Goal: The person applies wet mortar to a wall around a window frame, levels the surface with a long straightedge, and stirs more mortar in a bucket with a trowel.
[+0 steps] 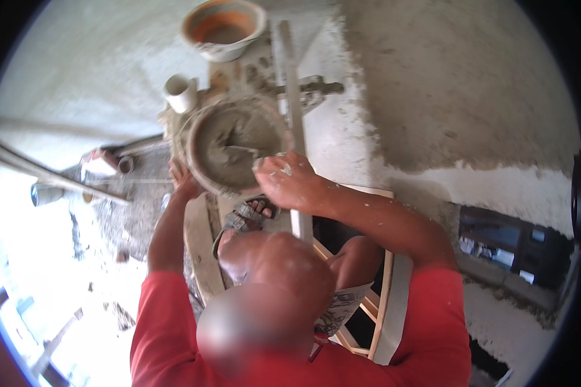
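Observation:
A round basin (195, 169) of wet grey mortar (258, 132) stands on the planks in front of me. My right hand (285, 180) is closed at the basin's near right rim, its knuckles spotted with mortar. From it a trowel (242, 149) reaches into the mix; its thin shank shows, while the blade seems sunk in mortar and the handle is hidden in my fist. Against the basin's near left side rests my left hand (186, 182), fingers stretched out and holding nothing.
Beyond the basin are a white cup (180, 93) and a white bucket (257, 31) with an orange inside. A long straight bar (292, 84) runs along the right side. My sandalled foot (248, 213) is close to the basin. A partly plastered wall (465, 84) rises at right.

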`<state>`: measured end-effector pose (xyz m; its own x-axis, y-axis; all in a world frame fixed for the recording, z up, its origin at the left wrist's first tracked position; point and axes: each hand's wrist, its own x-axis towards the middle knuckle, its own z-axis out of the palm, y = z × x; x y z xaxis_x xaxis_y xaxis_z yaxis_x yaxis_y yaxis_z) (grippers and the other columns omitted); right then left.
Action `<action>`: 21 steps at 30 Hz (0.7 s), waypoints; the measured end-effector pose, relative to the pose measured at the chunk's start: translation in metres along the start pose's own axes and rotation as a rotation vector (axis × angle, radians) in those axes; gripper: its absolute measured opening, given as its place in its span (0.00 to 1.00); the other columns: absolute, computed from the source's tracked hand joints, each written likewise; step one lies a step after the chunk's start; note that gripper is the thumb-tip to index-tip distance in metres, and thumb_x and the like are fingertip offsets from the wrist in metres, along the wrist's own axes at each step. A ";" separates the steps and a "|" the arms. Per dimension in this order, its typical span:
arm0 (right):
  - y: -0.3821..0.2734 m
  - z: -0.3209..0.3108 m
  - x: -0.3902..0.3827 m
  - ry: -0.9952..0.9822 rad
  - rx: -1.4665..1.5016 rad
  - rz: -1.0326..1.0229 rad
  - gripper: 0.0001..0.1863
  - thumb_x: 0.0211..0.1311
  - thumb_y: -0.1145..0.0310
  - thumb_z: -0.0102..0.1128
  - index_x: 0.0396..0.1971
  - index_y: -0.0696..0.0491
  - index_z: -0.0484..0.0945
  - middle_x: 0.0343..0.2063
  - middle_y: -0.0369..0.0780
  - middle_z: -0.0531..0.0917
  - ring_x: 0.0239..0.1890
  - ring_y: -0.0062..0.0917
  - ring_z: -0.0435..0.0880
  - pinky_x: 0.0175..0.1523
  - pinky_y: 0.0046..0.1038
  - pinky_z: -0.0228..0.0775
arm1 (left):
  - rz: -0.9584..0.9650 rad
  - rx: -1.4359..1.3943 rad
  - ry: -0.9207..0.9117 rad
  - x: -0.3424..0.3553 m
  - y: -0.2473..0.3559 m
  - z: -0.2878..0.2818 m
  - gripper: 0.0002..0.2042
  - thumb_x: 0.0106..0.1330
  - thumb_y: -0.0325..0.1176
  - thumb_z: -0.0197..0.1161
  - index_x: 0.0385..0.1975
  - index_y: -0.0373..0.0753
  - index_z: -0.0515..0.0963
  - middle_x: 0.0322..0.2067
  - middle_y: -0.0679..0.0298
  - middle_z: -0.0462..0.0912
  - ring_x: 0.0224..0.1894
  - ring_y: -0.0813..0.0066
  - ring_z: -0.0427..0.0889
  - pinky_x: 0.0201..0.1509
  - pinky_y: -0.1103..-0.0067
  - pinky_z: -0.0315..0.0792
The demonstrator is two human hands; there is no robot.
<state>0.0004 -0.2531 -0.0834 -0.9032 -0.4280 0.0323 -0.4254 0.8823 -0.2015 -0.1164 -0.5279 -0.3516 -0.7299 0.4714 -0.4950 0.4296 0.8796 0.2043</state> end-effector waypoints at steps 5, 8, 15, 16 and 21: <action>0.028 -0.004 0.042 -0.686 0.042 0.293 0.10 0.50 0.71 0.54 0.29 0.58 0.83 0.31 0.49 0.84 0.38 0.40 0.84 0.45 0.36 0.75 | -0.069 0.056 -0.044 -0.008 0.008 -0.003 0.57 0.43 0.58 0.71 0.70 0.48 0.42 0.68 0.44 0.21 0.66 0.30 0.18 0.68 0.48 0.28; 0.003 -0.071 0.070 -0.571 0.250 0.366 0.11 0.47 0.71 0.57 0.30 0.60 0.82 0.32 0.50 0.83 0.40 0.41 0.83 0.45 0.35 0.75 | -0.092 0.100 0.090 -0.027 -0.047 0.027 0.57 0.42 0.55 0.73 0.70 0.50 0.41 0.68 0.44 0.20 0.66 0.31 0.17 0.68 0.47 0.27; 0.022 0.041 0.033 -0.450 -0.127 0.137 0.06 0.42 0.72 0.58 0.24 0.55 0.80 0.24 0.46 0.82 0.30 0.40 0.83 0.37 0.40 0.75 | 0.003 0.002 0.002 -0.018 0.000 -0.008 0.53 0.43 0.53 0.73 0.70 0.56 0.46 0.67 0.43 0.17 0.65 0.29 0.14 0.66 0.43 0.25; 0.019 0.008 0.042 -0.516 -0.075 0.228 0.07 0.43 0.72 0.58 0.24 0.55 0.81 0.26 0.45 0.82 0.31 0.38 0.83 0.40 0.40 0.74 | -0.008 -0.006 0.015 -0.021 -0.009 0.000 0.53 0.43 0.54 0.73 0.70 0.56 0.46 0.67 0.43 0.17 0.65 0.29 0.14 0.65 0.43 0.25; -0.018 -0.013 0.042 -0.300 -0.017 0.196 0.04 0.42 0.71 0.58 0.22 0.51 0.76 0.25 0.43 0.79 0.33 0.37 0.81 0.38 0.39 0.72 | 0.112 0.004 0.201 -0.001 -0.108 0.067 0.54 0.42 0.58 0.72 0.69 0.52 0.48 0.67 0.41 0.22 0.64 0.27 0.15 0.61 0.36 0.24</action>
<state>-0.0309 -0.2846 -0.0657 -0.9115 -0.2866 -0.2951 -0.2489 0.9554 -0.1588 -0.1265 -0.6280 -0.4300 -0.7687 0.5694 -0.2914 0.5155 0.8212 0.2449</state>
